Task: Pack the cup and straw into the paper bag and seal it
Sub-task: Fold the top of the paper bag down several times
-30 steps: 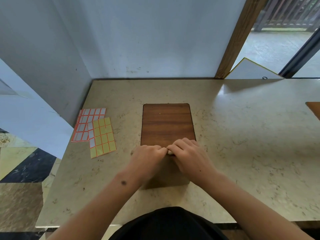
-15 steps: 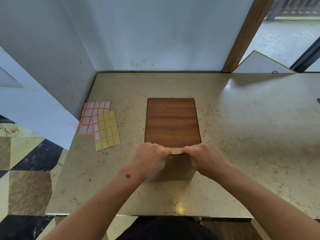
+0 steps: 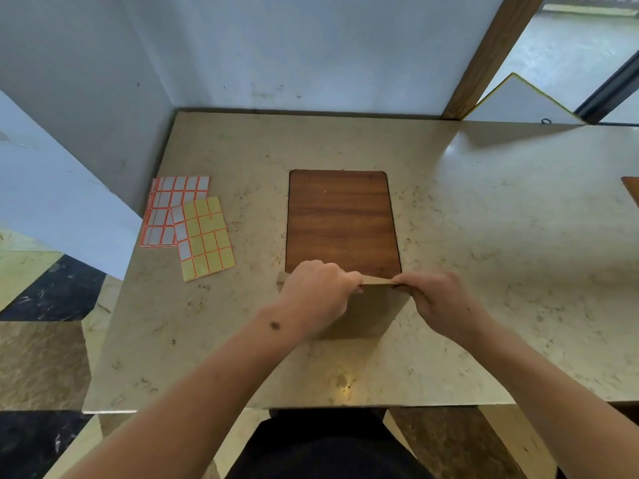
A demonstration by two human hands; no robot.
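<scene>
A brown paper bag [image 3: 366, 314] stands upright near the front of the marble table [image 3: 484, 236], its top folded flat into a thin edge. My left hand [image 3: 316, 295] grips the left part of that folded top. My right hand [image 3: 437, 302] pinches the right end of the fold. Both hands sit at the same height, a short gap apart, with the crease stretched between them. The cup and straw are not visible; the bag hides whatever is inside.
A wooden board [image 3: 340, 219] lies on the table just behind the bag. Two sheets of sticker labels [image 3: 188, 224], one white and one yellow, lie at the left. Walls close off the back and left; another wooden board's corner [image 3: 631, 188] shows at the right edge.
My hands were close together at the middle of the bag's top; they have slid apart along the fold, left hand leftward and right hand rightward, exposing the flat crease between them.
</scene>
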